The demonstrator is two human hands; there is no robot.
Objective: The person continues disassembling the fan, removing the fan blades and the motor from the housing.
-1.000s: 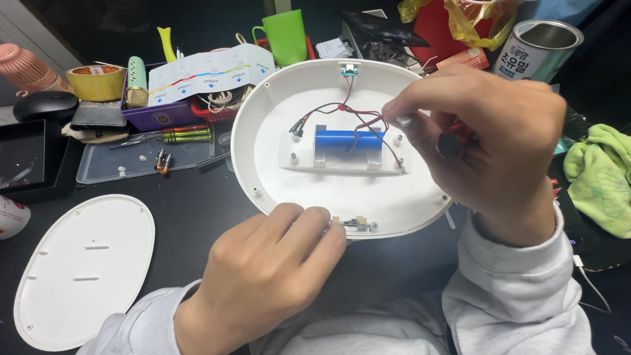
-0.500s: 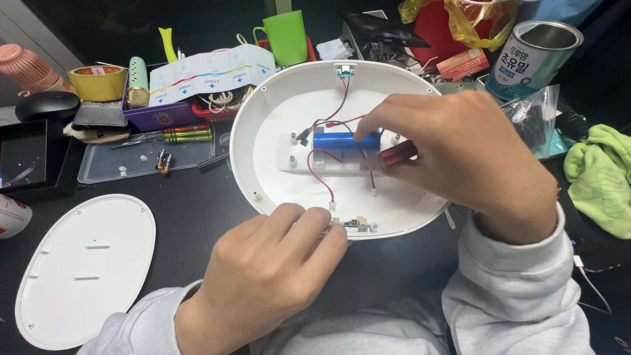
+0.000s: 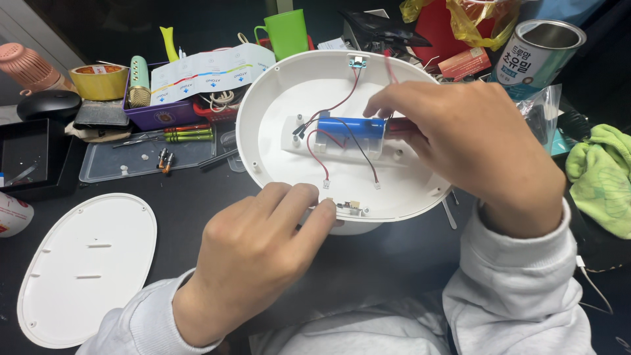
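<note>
The blue battery cell (image 3: 350, 127) lies crosswise in the middle of the white oval shell (image 3: 276, 98), its long axis running left to right. The right hand (image 3: 470, 141) pinches its right end (nearer by far); the left hand (image 3: 259, 253) grips the shell's near rim.

A flat white oval cover plate (image 3: 85, 266) lies on the dark bench (image 3: 197, 190) at the left. Behind it sit a clear plastic tray (image 3: 141, 158) with small screws, green-handled screwdrivers (image 3: 177, 136), a purple box (image 3: 164, 113), a roll of yellow tape (image 3: 98, 81), a black computer mouse (image 3: 49, 104) and a green mug (image 3: 289, 31). A metal tin (image 3: 542, 51) stands at the far right, near a crumpled green cloth (image 3: 601, 177).
</note>
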